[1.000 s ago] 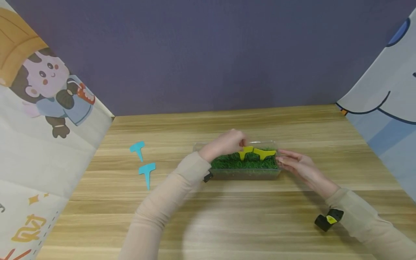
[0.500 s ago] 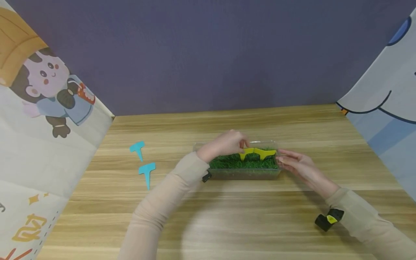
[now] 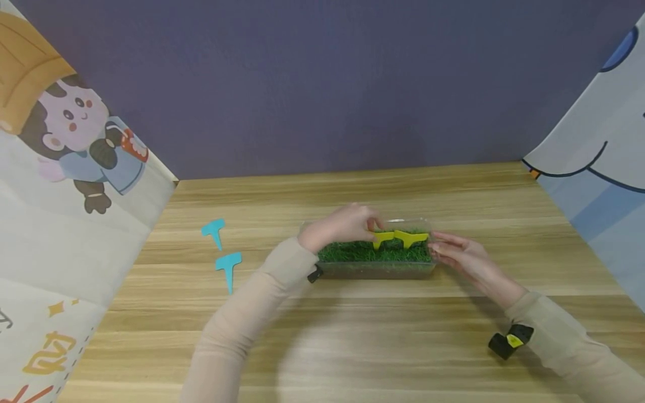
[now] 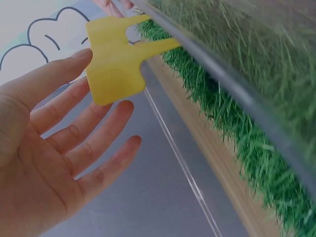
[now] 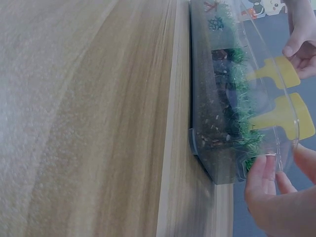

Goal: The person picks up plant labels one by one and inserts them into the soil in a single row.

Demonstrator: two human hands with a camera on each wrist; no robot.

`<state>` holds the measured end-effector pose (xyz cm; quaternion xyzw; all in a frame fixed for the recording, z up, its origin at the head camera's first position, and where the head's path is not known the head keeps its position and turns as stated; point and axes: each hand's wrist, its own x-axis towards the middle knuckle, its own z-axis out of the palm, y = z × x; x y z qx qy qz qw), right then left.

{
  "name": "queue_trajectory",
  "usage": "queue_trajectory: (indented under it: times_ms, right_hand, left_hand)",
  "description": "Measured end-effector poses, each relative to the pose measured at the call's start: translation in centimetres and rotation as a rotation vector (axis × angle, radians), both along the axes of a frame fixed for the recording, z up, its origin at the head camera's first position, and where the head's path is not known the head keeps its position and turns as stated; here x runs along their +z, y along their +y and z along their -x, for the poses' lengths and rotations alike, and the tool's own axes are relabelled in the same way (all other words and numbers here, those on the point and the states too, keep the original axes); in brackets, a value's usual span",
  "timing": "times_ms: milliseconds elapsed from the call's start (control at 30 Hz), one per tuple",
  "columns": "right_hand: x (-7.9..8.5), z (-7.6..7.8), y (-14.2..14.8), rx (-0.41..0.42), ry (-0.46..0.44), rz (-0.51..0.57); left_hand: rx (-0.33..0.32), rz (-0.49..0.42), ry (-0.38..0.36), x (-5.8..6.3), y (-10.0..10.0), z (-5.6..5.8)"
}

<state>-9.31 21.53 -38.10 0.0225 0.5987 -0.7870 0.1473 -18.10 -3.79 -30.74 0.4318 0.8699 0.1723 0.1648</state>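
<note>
Green artificial grass (image 3: pixel 353 253) fills a long clear plastic box (image 3: pixel 378 271) on the wooden table. Two yellow T-shaped plant labels stand upright in it, a left one (image 3: pixel 384 238) and a right one (image 3: pixel 409 238). My left hand (image 3: pixel 345 225) pinches the outer end of the left label; in the left wrist view the thumb lies at its edge, the index fingertip is hidden behind it, and the other fingers are spread. At the box's right end, my right hand (image 3: pixel 466 257) holds the end wall between thumb and fingers, as the right wrist view shows.
Two blue T-shaped labels lie on the table at the left, an upper one (image 3: pixel 214 230) and a lower one (image 3: pixel 229 267). A dark blue wall (image 3: pixel 332 89) rises behind the table (image 3: pixel 383 341). Printed cloths hang at both sides.
My left wrist has shifted slightly left and the fingers sit a little lower. The left yellow label has moved slightly right and down. My right hand and the box have stayed still.
</note>
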Motion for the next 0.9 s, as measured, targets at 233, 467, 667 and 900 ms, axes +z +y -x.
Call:
queue_trajectory:
  times_ms: [233, 467, 667, 900]
  right_hand:
    - [0.1, -0.7, -0.5, -0.015, -0.005, 0.007]
    - [0.1, -1.2, -0.8, -0.016, 0.004, -0.023]
    - [0.1, -1.2, -0.8, -0.018, 0.004, -0.021]
    - [0.1, -1.3, -0.8, -0.002, 0.011, -0.063]
  left_hand:
    - [-0.012, -0.033, -0.006, 0.3, -1.8, -0.5]
    - [0.013, -0.068, -0.021, 0.7, -3.6, -0.8]
    - [0.036, -0.097, -0.004, 1.0, -5.2, -0.7]
    - [0.074, -0.120, 0.030, 0.8, -7.1, -0.6]
